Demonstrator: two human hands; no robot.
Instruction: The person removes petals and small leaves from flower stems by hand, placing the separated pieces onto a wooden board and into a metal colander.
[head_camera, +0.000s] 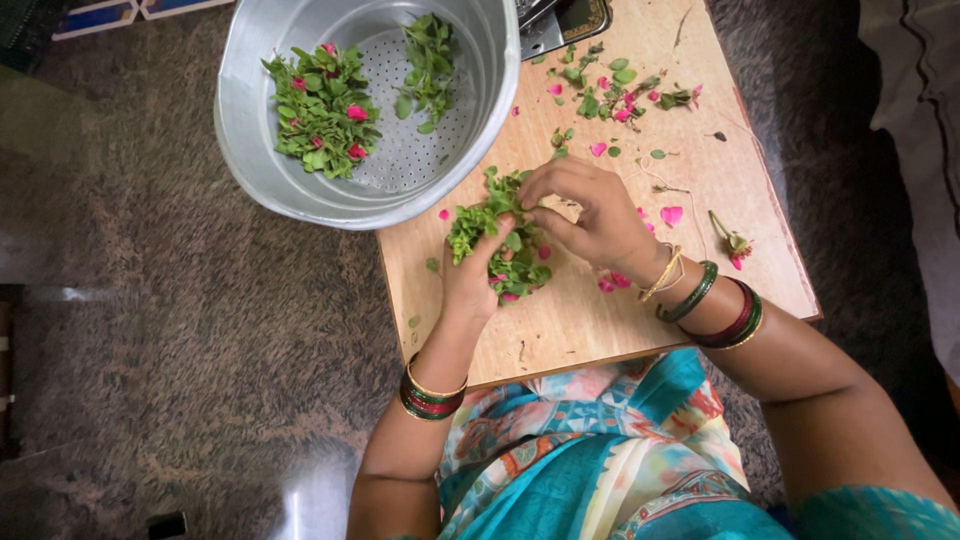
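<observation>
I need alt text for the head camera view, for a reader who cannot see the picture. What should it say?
Seen from above, a person's left hand and right hand together hold a bunch of green leaves with pink flowers over a small wooden table. A perforated metal bowl holding more leaves overhangs the table's far left corner. Loose pink petals and leaves lie scattered on the tabletop.

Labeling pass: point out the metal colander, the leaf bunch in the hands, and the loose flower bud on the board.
Colander (480, 110), head view, on its right inner wall.
Leaf bunch (470, 225), head view, on the green leaves at its upper left.
Flower bud (736, 245), head view, on its pink-green head.
</observation>
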